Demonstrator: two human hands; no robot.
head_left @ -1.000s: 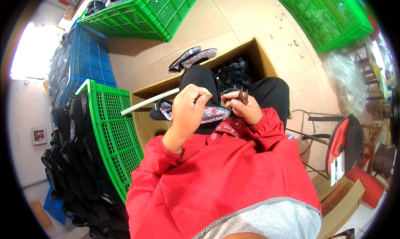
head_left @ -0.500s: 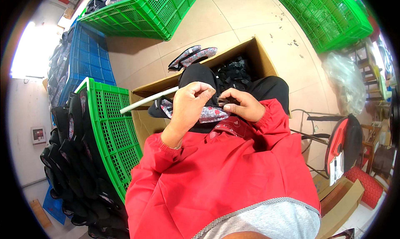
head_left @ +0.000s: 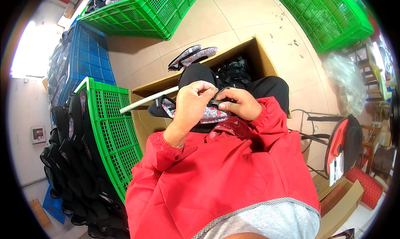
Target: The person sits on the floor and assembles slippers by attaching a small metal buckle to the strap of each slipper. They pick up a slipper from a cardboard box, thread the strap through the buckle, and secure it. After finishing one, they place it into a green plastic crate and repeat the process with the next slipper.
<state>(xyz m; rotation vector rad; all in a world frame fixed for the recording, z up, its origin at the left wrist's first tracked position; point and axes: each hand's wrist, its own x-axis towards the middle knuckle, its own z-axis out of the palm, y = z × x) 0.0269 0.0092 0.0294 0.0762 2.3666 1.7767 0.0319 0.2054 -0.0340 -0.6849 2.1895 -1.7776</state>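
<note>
A black fabric shoe (head_left: 214, 115) with a grey and red floral lining lies across my lap. Above it my left hand (head_left: 189, 105) is closed, thumb and forefinger pinched together; what they grip is too small to make out. My right hand (head_left: 245, 105) is closed around a small tool with a thin metal blade (head_left: 216, 102), which looks like thread snips; its handle is hidden by the fingers. The blade's tip lies close to my left fingertips, over the shoe's dark edge. A pair of similar shoes (head_left: 200, 55) rests beyond my left knee.
A cardboard box (head_left: 266, 57) with black scraps (head_left: 233, 72) stands beneath my knees, a pale rod (head_left: 148, 100) across its left side. Green crates (head_left: 114, 130) and a blue crate (head_left: 89, 55) hold shoes at left. A plastic bag (head_left: 343, 80) and folding stool (head_left: 337, 145) are at right.
My right hand has moved slightly left toward my left fingertips, and the metal blade now shows between the hands. The shoe stays in my lap.
</note>
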